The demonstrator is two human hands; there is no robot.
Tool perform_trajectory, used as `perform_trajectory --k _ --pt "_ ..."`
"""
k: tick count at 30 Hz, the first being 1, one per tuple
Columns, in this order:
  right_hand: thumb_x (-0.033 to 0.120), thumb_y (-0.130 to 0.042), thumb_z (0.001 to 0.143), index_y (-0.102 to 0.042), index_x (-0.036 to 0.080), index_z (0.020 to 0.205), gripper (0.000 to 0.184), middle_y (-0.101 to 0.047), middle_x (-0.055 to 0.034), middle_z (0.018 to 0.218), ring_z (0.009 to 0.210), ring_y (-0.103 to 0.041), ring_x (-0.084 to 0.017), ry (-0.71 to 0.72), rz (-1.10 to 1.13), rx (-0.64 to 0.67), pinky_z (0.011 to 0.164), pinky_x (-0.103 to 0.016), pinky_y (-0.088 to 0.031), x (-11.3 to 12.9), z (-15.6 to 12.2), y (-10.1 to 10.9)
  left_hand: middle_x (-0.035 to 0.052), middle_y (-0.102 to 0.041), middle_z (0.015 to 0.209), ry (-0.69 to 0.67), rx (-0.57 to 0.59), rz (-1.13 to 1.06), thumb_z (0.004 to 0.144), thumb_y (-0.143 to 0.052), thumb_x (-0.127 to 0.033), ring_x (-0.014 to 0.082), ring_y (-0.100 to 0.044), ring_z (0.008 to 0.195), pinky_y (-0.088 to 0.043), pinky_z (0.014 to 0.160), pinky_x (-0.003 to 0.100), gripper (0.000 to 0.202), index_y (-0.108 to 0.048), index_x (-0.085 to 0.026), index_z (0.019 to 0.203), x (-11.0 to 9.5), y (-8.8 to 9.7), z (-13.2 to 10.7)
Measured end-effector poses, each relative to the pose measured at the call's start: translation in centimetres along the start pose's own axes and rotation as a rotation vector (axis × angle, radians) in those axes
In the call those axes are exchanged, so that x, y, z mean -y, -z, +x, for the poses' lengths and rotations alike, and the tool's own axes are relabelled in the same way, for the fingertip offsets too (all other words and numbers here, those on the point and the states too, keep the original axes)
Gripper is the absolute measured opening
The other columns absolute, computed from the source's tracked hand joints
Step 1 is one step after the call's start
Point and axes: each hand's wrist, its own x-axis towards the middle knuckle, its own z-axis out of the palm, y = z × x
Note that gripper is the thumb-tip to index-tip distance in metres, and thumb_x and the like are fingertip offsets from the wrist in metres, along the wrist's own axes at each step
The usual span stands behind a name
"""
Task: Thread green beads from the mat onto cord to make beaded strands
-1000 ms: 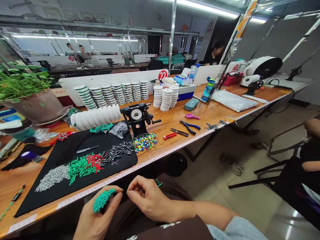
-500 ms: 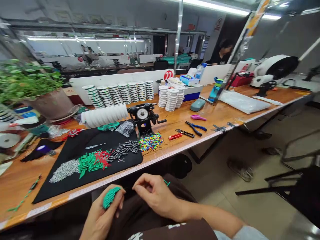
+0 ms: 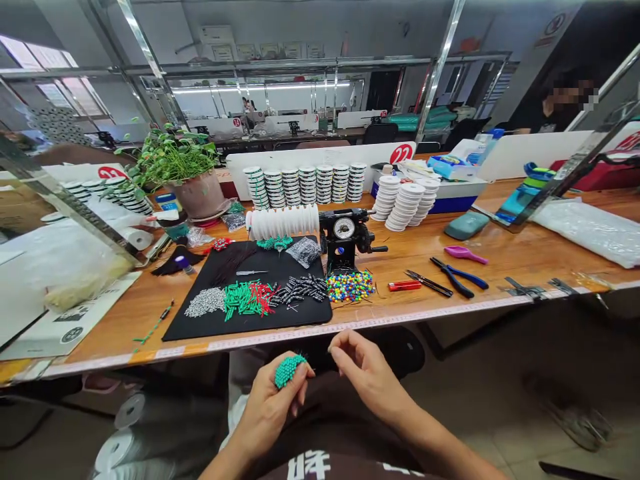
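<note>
My left hand (image 3: 270, 407) is closed round a teal bundle of small green pieces (image 3: 289, 370), held over my lap below the table edge. My right hand (image 3: 367, 373) hovers just right of it, fingers curled in a pinch; what it pinches is too small to make out. In front, a black mat (image 3: 250, 320) on the wooden table (image 3: 125, 327) carries piles of silver pieces (image 3: 205, 302), green and red pieces (image 3: 247, 298) and black pieces (image 3: 303, 290). A heap of coloured beads (image 3: 350, 285) lies beside the mat under a black winding device (image 3: 344, 235).
Stacks of white spools (image 3: 305, 183) line the back; a white roll (image 3: 283, 221) lies behind the mat. Pliers (image 3: 457, 277), scissors (image 3: 427, 283) and a red tool (image 3: 404, 285) lie to the right. A potted plant (image 3: 185, 170) stands left. A person sits at far right.
The view has swung left, bringing the plant and left table end to the middle. Both hands keep their hold; the right hand has drawn slightly away from the teal bundle.
</note>
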Motion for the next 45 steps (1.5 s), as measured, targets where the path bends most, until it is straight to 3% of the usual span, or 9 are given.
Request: perform_trajectory --k 3,10,14,18,22,32,35,40,45 --pt "0.048 -0.060 0.092 -0.057 0.018 0.082 0.032 -0.050 0.0019 0.072 0.064 -0.041 -0.014 -0.069 0.132 0.098 0.060 -0.025 -0.035 0.6 -0.1 -0.8 -0.0056 -0.041 0.054 -0.020 -0.011 0.010 0.086 -0.061 -0.062 0.0105 -0.033 0.048 -0.027 0.046 0.022 0.046 -0.063 -0.017 0.077 0.3 -0.1 0.0" --pt "0.051 -0.066 0.088 -0.066 0.014 0.084 0.037 -0.029 0.0095 0.054 0.050 -0.020 -0.010 -0.115 0.132 0.063 0.047 -0.025 -0.016 -0.7 -0.5 -1.1 -0.0038 -0.041 0.055 -0.084 -0.061 -0.016 0.082 -0.064 -0.046 0.0110 -0.032 0.053 -0.024 0.050 0.024 0.036 -0.062 -0.017 0.062 1.3 -0.5 0.2" --pt "0.032 -0.064 0.091 -0.074 0.016 0.084 0.020 -0.050 0.0033 0.059 0.052 -0.034 -0.011 0.071 -0.085 0.008 0.050 -0.026 -0.028 -0.8 -0.9 -1.2 -0.0109 -0.024 0.048 0.162 0.069 -0.358 0.073 -0.070 -0.045 0.0069 -0.013 0.045 -0.011 0.043 0.022 0.032 -0.057 -0.017 0.063 1.4 -0.9 0.1" --pt "0.023 -0.063 0.092 -0.078 0.020 0.090 0.016 -0.073 -0.0035 0.077 0.060 -0.060 -0.016 0.211 -0.165 -0.012 0.057 -0.026 -0.043 -1.0 -1.2 -1.5 -0.0118 -0.024 0.048 0.242 0.108 -0.512 0.070 -0.073 -0.039 0.0053 -0.011 0.045 -0.009 0.042 0.021 0.029 -0.057 -0.016 0.062 1.1 -1.1 0.0" --pt "0.022 -0.063 0.092 -0.080 0.021 0.091 0.017 -0.077 -0.0044 0.081 0.068 -0.069 -0.019 0.229 -0.136 -0.010 0.062 -0.025 -0.050 -1.3 -1.2 -1.4 -0.0116 -0.025 0.049 0.247 0.125 -0.565 0.069 -0.075 -0.037 0.0044 -0.012 0.045 -0.009 0.042 0.020 0.030 -0.056 -0.015 0.061 1.1 -1.0 0.0" --pt "0.028 -0.069 0.089 -0.081 0.021 0.087 0.014 -0.077 -0.0050 0.081 0.072 -0.069 -0.020 0.086 0.108 0.092 0.065 -0.026 -0.052 -0.8 -1.4 -1.6 -0.0114 -0.027 0.049 0.244 0.112 -0.504 0.068 -0.076 -0.040 0.0040 -0.011 0.045 -0.009 0.042 0.020 0.032 -0.058 -0.015 0.061 1.4 -1.3 0.1" --pt "0.040 -0.072 0.088 -0.078 0.018 0.084 0.024 -0.071 -0.0037 0.071 0.061 -0.060 -0.016 -0.001 0.183 0.134 0.058 -0.024 -0.046 -0.7 -1.4 -1.8 -0.0108 -0.028 0.049 0.201 0.093 -0.430 0.069 -0.077 -0.046 0.0043 -0.013 0.044 -0.009 0.041 0.020 0.037 -0.055 -0.016 0.061 2.1 -1.5 0.2" --pt "0.064 -0.072 0.082 -0.062 0.017 0.080 0.048 -0.036 0.0086 0.054 0.048 -0.024 -0.008 -0.139 0.317 0.112 0.045 -0.021 -0.020 -0.8 -1.1 -1.8 -0.0087 -0.037 0.050 0.049 0.071 -0.254 0.078 -0.070 -0.057 0.0072 -0.026 0.042 -0.020 0.039 0.020 0.041 -0.054 -0.019 0.072 2.9 -1.4 0.7" --pt "0.068 -0.068 0.083 -0.058 0.018 0.082 0.051 -0.030 0.0101 0.054 0.048 -0.019 -0.008 -0.139 0.298 0.095 0.045 -0.023 -0.016 -0.8 -0.9 -2.0 -0.0067 -0.041 0.053 -0.047 -0.051 -0.082 0.080 -0.069 -0.052 0.0095 -0.033 0.047 -0.029 0.045 0.022 0.036 -0.058 -0.019 0.071 2.2 -0.9 1.0"
